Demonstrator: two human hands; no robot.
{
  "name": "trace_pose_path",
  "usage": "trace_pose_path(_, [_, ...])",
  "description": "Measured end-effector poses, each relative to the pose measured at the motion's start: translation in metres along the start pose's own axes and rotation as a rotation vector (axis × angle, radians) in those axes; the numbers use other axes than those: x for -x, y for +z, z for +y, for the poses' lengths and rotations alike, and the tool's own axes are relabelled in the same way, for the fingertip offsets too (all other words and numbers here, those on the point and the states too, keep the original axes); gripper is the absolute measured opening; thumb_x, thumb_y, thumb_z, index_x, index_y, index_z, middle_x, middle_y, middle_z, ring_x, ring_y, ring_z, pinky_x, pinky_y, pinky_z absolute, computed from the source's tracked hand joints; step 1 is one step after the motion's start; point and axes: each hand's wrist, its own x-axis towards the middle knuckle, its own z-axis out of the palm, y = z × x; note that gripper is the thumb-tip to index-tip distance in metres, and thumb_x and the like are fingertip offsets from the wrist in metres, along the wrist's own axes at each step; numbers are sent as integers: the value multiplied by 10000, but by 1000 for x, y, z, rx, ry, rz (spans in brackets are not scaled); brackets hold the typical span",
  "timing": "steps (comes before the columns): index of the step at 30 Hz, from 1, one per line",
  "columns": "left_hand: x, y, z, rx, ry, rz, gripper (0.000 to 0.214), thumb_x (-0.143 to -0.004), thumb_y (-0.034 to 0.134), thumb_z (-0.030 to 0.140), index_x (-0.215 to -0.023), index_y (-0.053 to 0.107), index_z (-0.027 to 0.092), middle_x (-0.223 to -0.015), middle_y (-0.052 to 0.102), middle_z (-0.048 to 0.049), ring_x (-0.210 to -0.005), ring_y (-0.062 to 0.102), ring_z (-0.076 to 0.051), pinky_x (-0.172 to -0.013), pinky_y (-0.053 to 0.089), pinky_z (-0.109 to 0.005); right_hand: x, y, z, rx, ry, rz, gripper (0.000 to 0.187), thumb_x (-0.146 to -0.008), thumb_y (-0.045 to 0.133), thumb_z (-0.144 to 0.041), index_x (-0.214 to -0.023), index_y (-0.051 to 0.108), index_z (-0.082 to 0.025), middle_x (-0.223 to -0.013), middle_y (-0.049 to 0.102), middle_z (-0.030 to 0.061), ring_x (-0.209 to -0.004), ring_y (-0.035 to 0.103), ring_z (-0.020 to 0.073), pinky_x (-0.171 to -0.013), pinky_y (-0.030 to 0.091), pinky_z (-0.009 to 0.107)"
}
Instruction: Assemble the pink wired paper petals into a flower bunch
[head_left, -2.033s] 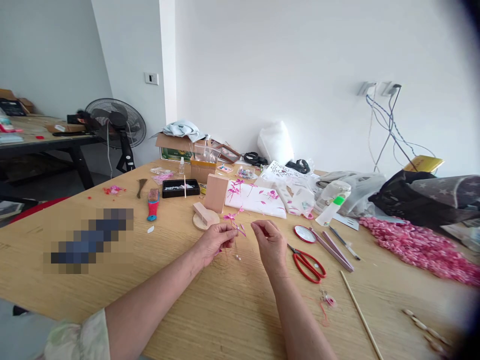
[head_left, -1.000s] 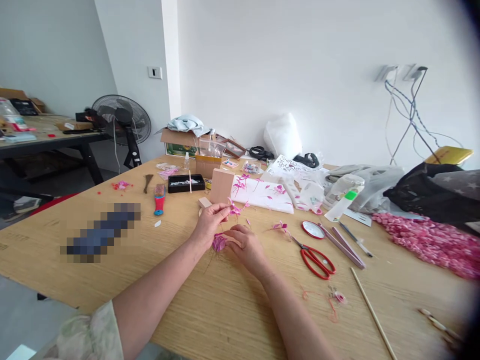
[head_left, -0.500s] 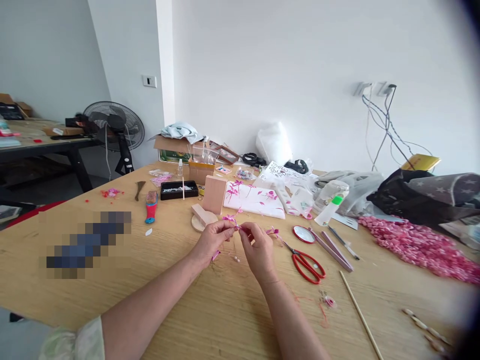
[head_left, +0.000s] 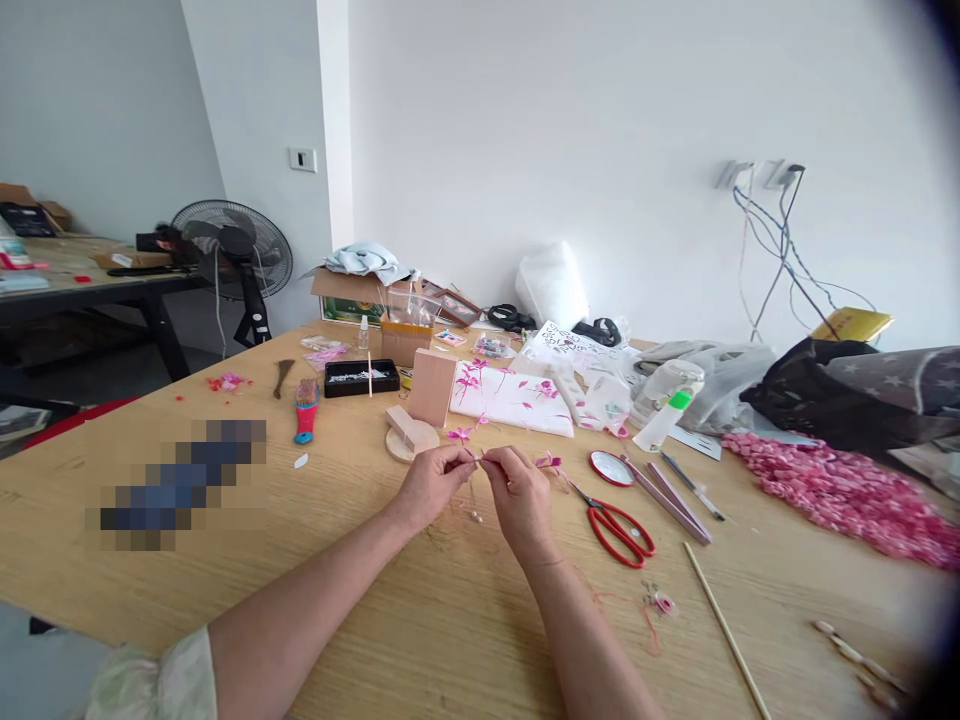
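Above the middle of the table, my left hand [head_left: 435, 487] and my right hand [head_left: 520, 498] meet fingertip to fingertip. Both are closed in a pinch on the thin stem of a pink flower sprig [head_left: 459, 434], whose petals show just beyond the left fingers. The exact pinched part is too small to make out. Small pearl-like beads [head_left: 476, 516] hang or lie below the fingertips; I cannot tell which. Another pink flower [head_left: 550, 461] is just right of my right hand. Red-handled scissors [head_left: 619, 532] lie further right, their blades pointing toward that hand.
A wooden block [head_left: 433, 388] stands on the table [head_left: 360, 600] beyond my hands, beside a white cloth [head_left: 517, 405] bearing pink flowers. Tweezers [head_left: 679, 500], a round red-rimmed dish [head_left: 611, 468] and a stick [head_left: 724, 625] lie right. A brush [head_left: 306, 408] and black tray [head_left: 362, 378] are left.
The pink petal under my left hand has gone out of sight. My fingers have shifted slightly along the sprig, still pinched together. The whole view has moved a little.
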Motion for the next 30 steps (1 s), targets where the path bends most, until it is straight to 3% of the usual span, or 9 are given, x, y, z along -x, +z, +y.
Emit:
trace_pose_path(5, [0,-3,0,-31,-55,11,186,-705,526,299,-602,541,144,-518,403,44,-483,354,-79,-480,280,-202,-5,-20,27,-52,262,219,123,-754,504,-260,-673,547,-177,-608,542,-6,-580,486,132,-573,369,240])
trace_pose_path(7, [-2,-5,-4,-23,-77,59,182,-701,524,304,-603,535,150,-510,386,49,-464,344,-76,-465,272,-199,-7,-28,41,-94,382,331,139,-757,500,-292,-722,548,-167,-610,532,-1,-570,473,135,-559,364,250])
trace_pose_path(9, [-5,-9,-7,-2,-76,136,172,-701,527,298,-612,531,151,-533,397,46,-479,354,-76,-467,275,-196,-7,-31,47,-132,421,354,160,-765,491,-304,-748,552,-157,-618,537,8,-566,475,136,-547,369,252])
trace_pose_path(11, [-8,-13,-7,34,-46,220,170,-706,533,298,-627,536,147,-560,421,38,-516,376,-81,-493,293,-197,-7,-26,43,-167,382,268,145,-744,524,-290,-708,576,-159,-618,562,13,-575,500,139,-551,385,248])
trace_pose_path(17, [-11,-19,2,187,33,270,199,-729,548,309,-638,556,132,-564,443,26,-559,383,-86,-544,303,-210,5,17,4,-188,3,-287,143,-756,531,-192,-680,653,-192,-660,611,25,-630,564,134,-586,426,231])
trace_pose_path(20, [-9,-18,4,288,7,240,166,-719,569,282,-654,576,129,-580,457,25,-574,393,-80,-572,311,-206,8,22,-5,-142,-94,-382,122,-763,536,-197,-749,657,-193,-717,620,38,-667,571,139,-606,440,239])
trace_pose_path(22, [-7,-16,4,408,-36,189,143,-704,589,273,-697,596,130,-605,478,21,-583,408,-77,-588,322,-204,6,15,-6,-133,-92,-303,132,-782,509,-205,-751,637,-191,-736,611,38,-691,567,139,-626,444,245])
trace_pose_path(26, [-3,-12,6,619,-143,7,141,-679,620,263,-715,609,127,-618,493,8,-579,425,-76,-581,335,-202,0,-3,-5,-129,27,42,99,-784,477,-181,-827,566,-185,-772,577,31,-644,543,122,-564,444,234])
trace_pose_path(30, [1,-5,5,681,-199,-80,146,-679,626,256,-743,616,125,-629,497,1,-573,428,-74,-583,339,-204,-2,-6,-4,-104,-31,64,199,-765,496,-158,-959,515,-199,-854,579,39,-730,554,138,-597,454,247])
